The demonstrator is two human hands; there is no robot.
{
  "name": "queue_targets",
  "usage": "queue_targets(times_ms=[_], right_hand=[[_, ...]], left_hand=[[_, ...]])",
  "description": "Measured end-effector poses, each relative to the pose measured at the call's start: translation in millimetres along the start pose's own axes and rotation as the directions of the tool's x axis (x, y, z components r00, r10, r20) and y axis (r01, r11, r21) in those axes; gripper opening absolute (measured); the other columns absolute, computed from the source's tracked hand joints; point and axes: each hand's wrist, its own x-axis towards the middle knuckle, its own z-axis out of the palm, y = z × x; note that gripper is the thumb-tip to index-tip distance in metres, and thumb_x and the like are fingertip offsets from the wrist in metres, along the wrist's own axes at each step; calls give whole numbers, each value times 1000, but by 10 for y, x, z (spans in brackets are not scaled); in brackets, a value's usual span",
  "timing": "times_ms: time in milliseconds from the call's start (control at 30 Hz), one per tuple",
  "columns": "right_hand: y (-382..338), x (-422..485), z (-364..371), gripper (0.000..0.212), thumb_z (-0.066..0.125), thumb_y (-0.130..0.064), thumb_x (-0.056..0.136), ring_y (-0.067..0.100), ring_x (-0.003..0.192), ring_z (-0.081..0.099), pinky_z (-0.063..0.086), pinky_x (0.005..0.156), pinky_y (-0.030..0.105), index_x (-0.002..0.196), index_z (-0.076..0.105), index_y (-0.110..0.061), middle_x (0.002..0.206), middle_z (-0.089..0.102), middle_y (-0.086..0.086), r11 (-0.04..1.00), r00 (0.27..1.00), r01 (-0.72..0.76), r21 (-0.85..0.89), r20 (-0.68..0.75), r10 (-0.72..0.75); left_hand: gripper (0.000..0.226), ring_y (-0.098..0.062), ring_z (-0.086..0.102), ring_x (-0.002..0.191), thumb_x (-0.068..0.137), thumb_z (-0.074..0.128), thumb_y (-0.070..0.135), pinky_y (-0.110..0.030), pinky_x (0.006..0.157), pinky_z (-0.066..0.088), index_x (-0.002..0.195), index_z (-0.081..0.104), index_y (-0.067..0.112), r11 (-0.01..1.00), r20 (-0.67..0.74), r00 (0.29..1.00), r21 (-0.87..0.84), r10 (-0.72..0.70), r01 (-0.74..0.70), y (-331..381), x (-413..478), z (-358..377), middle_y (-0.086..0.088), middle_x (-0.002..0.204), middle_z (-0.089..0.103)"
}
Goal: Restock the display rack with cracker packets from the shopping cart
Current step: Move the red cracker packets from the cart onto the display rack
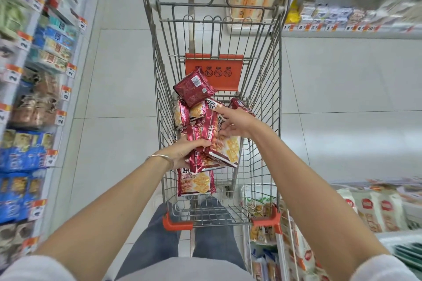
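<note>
1. Cracker packets (227,150), a red bundle, are clamped in the left grip (182,151), fingers curled over their top edge, down inside the shopping cart (266,98).
2. Right grip (236,123) is spread, fingertips touching packets just beyond the left grip.
3. Far packet (194,88) lies beyond both grips; near packet (196,183) lies under the left grip.

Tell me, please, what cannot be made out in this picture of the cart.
Head view:
- Packets in the cart: full count hidden under left hand and right hand.
- Left shelves: goods blurred by motion.
- Price tags: too small and blurred.
- Rack: cut off by right arm and bottom edge.
</note>
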Motion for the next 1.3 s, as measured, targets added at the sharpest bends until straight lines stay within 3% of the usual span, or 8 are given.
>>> queue_targets(times_ms=[100, 200, 367, 600, 867, 1067, 1200, 1300], right_hand=[[171, -6, -66, 51, 60, -18, 98, 21, 85, 62, 57, 83, 31, 143, 44, -3, 100, 61, 14, 991, 992, 126, 45, 22, -127], [413, 27, -121, 62, 68, -18, 92, 18, 99, 62, 54, 86, 32, 147, 42, -12, 118, 62, 12, 960, 919, 275, -55, -278, -279], [848, 43, -205, 113, 64, -88, 59, 26, 128, 53, 40, 110, 54, 143, 49, -14, 139, 58, 5, 999, 996, 16, -34, -92, -19], [929, 61, -40, 83, 74, -75, 65, 23, 109, 70, 48, 103, 52, 129, 52, -26, 116, 73, 3, 999, 986, 32, 26, 164, -35], [922, -143, -87, 109, 79, -85, 35, 19, 97, 69, 46, 108, 43, 115, 67, -11, 104, 75, 3, 999, 999, 44, 20, -16, -44], [870, -775, -179, 99, 81, -75, 47, 19, 84, 67, 51, 100, 37, 115, 68, -3, 100, 75, 10, 981, 982, 158, 115, -126, -143], [871, -1334, -191, 98, 84, -74, 46, 24, 86, 70, 53, 97, 39, 112, 68, -3, 97, 76, 7, 962, 945, 234, 143, -265, -191], [865, -1969, -86, 58, 80, -50, 75, 29, 95, 71, 53, 99, 44, 107, 65, -4, 99, 76, 9, 945, 909, 282, 168, -361, -207]], left_hand=[[115, -28, 69, 111, 47, 100, 31, -59, 97, 52, 144, 40, 24, 997, -21, 1000, -80, 18, -20, -86, 57, -89, -9, 124, 71], [98, -30, 69, 112, 63, 92, 21, -58, 96, 52, 145, 40, 20, 988, 3, 1000, -155, 21, -20, -115, 48, -79, -12, 125, 70], [55, -28, 74, 96, 79, 70, 9, -45, 78, 62, 132, 56, 8, 971, 134, 991, -237, -5, 37, -55, -73, -58, -16, 113, 74], [104, -30, 61, 125, 48, 100, 40, -55, 103, 46, 139, 51, 19, 995, 213, 976, -71, -47, 63, -15, -90, 38, -11, 134, 65], [116, -31, 65, 118, 51, 79, 83, -53, 103, 50, 143, 48, 22, 994, -178, 983, 106, 36, -17, -23, 294, -29, -11, 135, 64], [144, -26, 59, 121, 56, 87, 68, -43, 106, 46, 160, 0, 18, 927, -37, 978, 327, 204, -181, 422, -427, 558, -19, 155, 38], [139, -35, 54, 132, 47, 93, 66, -55, 106, 47, 156, 15, 33, 906, 73, 967, 340, 243, -253, 522, -312, 609, -17, 147, 51], [134, -33, 70, 105, 59, 92, 50, -46, 93, 55, 159, 7, 18, 868, 157, 940, 361, 303, -340, 620, -1042, 1009, -22, 118, 70]])
